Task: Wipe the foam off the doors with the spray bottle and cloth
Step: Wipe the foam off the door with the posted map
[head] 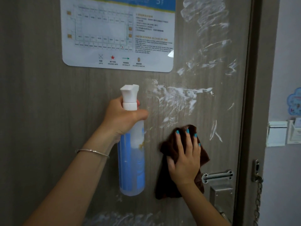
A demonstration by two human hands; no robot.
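Note:
A grey-brown wooden door (48,95) fills the view. White foam (177,97) is smeared across its right half, from the top down to mid height, with a fainter band near the bottom. My left hand (120,116) grips the neck of a translucent spray bottle (132,160) with a white nozzle and blue label, held upright against the door. My right hand (185,159) lies flat, fingers spread, pressing a dark brown cloth (167,181) onto the door just below the foam.
An evacuation-plan poster (117,33) is stuck on the upper door. A metal lock plate and handle (219,185) sit right of the cloth. A door chain (258,193) hangs on the frame. A card-switch holder (276,133) is on the right wall.

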